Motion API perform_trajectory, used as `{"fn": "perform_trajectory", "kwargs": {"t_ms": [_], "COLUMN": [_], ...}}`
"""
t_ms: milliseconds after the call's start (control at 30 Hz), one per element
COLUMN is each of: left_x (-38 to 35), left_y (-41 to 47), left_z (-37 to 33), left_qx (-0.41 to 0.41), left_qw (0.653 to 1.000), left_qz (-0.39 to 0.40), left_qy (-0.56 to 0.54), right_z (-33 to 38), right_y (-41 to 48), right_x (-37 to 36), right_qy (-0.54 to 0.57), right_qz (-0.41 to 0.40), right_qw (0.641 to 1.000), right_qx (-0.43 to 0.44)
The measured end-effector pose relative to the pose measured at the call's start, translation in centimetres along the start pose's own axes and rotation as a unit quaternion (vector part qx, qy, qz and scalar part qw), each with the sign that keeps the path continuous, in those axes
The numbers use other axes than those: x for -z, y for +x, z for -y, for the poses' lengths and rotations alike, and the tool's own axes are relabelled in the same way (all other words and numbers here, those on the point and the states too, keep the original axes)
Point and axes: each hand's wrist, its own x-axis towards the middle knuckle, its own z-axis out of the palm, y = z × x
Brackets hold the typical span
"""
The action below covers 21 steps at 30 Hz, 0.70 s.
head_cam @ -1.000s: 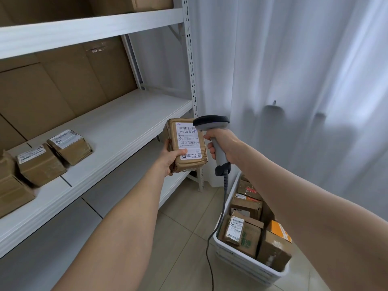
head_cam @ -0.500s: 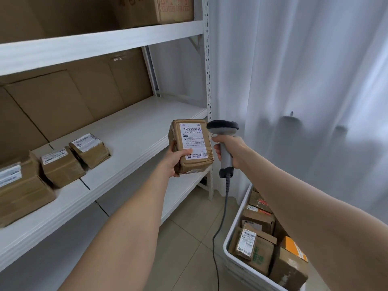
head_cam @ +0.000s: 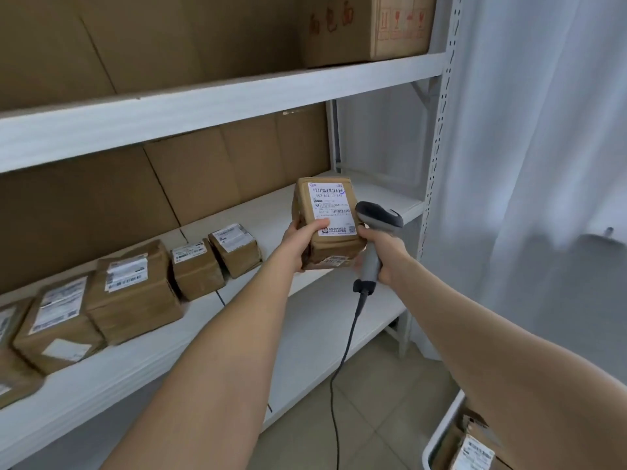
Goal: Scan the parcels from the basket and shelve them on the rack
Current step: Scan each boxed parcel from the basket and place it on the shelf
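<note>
My left hand [head_cam: 300, 241] grips a brown taped parcel [head_cam: 330, 245] with a white barcode label, held upright in front of the rack's middle shelf [head_cam: 285, 212]. My right hand [head_cam: 381, 256] holds a grey corded barcode scanner [head_cam: 376, 220] by its handle, right beside the parcel's right edge. Several brown labelled parcels [head_cam: 135, 290] stand in a row on the left of the middle shelf. The white basket [head_cam: 441, 432] shows only its corner at the bottom right, with parcels inside.
A large cardboard box [head_cam: 369, 25] stands on the upper shelf. Flat cardboard lines the rack's back. The rack's perforated white post [head_cam: 437, 137] is at right, with a white curtain [head_cam: 543, 164] beyond it. The scanner cable [head_cam: 342, 361] hangs to the tiled floor.
The view has turned left and up towards the rack, so more shelved parcels appear and the basket slides nearly out of frame. Parcel and scanner stay close together in my hands.
</note>
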Motion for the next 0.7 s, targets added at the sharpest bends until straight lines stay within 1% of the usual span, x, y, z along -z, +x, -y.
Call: {"fn": "perform_trajectory", "kwargs": {"t_ms": [67, 267, 400, 533, 700], "left_x": [0.7, 2.7, 3.8, 4.2, 4.8], "left_y": [0.7, 3.4, 6.3, 9.3, 11.4], "left_z": [-0.4, -1.1, -1.0, -0.9, -1.6], "left_qx": [0.003, 0.035, 0.048, 0.049, 0.048], "left_qw": [1.000, 0.997, 0.993, 0.985, 0.973], "left_qz": [-0.013, -0.066, -0.100, -0.159, -0.227], "left_qy": [-0.006, -0.003, -0.027, -0.034, 0.005], "right_z": [0.0, 0.0, -0.7, -0.9, -0.8], "right_y": [1.1, 5.0, 8.2, 11.4, 14.5], "right_x": [-1.5, -5.5, -7.6, -9.0, -10.7], "right_qy": [0.004, -0.042, -0.069, -0.096, -0.130], "right_qz": [0.018, 0.054, 0.083, 0.108, 0.133], "right_qw": [1.000, 0.998, 0.994, 0.989, 0.981], "right_qx": [0.000, -0.008, -0.022, -0.038, -0.055]}}
